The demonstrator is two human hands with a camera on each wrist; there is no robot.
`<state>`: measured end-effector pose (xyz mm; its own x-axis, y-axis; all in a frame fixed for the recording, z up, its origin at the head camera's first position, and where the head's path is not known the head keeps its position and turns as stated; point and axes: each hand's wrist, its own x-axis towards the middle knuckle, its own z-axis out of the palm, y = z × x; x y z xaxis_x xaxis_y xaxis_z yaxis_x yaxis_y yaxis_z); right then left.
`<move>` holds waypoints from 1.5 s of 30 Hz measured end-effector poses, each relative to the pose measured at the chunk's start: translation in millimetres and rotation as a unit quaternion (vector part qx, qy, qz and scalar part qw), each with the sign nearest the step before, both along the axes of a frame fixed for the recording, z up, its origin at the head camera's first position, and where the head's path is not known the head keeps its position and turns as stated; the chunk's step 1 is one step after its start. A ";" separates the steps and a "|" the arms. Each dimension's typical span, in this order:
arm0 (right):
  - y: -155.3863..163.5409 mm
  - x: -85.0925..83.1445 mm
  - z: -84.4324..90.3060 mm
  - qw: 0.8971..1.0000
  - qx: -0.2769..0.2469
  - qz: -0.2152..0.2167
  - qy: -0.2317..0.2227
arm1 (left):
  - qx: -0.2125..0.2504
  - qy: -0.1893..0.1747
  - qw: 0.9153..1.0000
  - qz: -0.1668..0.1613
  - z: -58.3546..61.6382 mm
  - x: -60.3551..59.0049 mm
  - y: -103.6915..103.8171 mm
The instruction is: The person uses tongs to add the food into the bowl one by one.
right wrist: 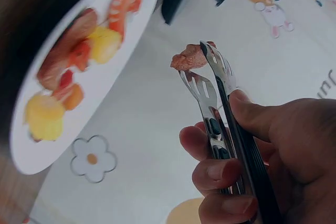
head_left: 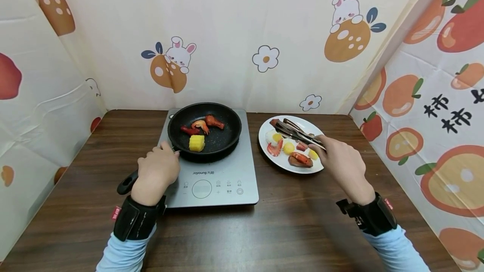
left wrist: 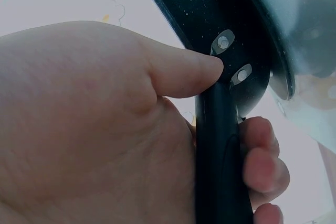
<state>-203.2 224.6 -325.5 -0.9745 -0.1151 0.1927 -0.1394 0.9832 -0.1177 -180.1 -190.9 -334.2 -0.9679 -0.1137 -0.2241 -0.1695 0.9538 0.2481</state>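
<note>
My left hand (head_left: 158, 174) grips the black handle (left wrist: 218, 166) of a frying pan (head_left: 227, 137), thumb near its rivets. In the pan lie a corn piece (head_left: 197, 142), a shrimp (head_left: 201, 126), a drumstick (head_left: 214, 121) and a dark red piece (head_left: 190, 130). My right hand (head_left: 345, 163) holds metal tongs (head_left: 298, 133) with dark handles over the white plate (head_left: 277, 163). A reddish-brown piece of meat (right wrist: 190, 57) is pinched at their tips. On the plate are a fried egg (head_left: 273, 137), a shrimp (head_left: 275, 148), a sausage (head_left: 299, 161) and several small yellow and red pieces.
The pan stands on a silver induction cooker (head_left: 223, 196) with a touch panel, to the plate's left. Both sit toward the back of a dark wooden table (head_left: 264, 238). Patterned cloth walls (head_left: 227, 20) close in the back and both sides.
</note>
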 end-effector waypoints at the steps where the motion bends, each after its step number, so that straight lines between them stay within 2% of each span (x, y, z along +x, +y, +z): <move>1: -3.1 -0.1 1.7 1.000 -0.001 0.003 0.001 | -0.001 0.000 1.000 -0.001 0.1 -0.1 0.1; 9: -32.0 -2.8 12.2 0.999 -0.006 0.036 0.029 | -0.001 -0.005 1.000 0.000 1.2 -0.6 0.0; 18: -80.1 -8.9 17.7 0.994 -0.018 0.092 0.058 | 0.004 -0.007 1.000 0.004 -0.2 0.1 -1.4; 23: -106.8 -14.5 16.8 0.992 -0.007 0.107 0.071 | -0.001 -0.006 1.000 0.001 0.1 0.4 -1.8; 35: -140.6 -28.8 13.7 0.983 0.048 0.172 0.036 | 0.001 -0.009 1.000 0.001 0.6 0.4 -0.1; 45: -155.2 -34.5 21.4 0.981 0.077 0.180 -0.009 | 0.000 -0.008 1.000 0.003 1.5 0.3 0.2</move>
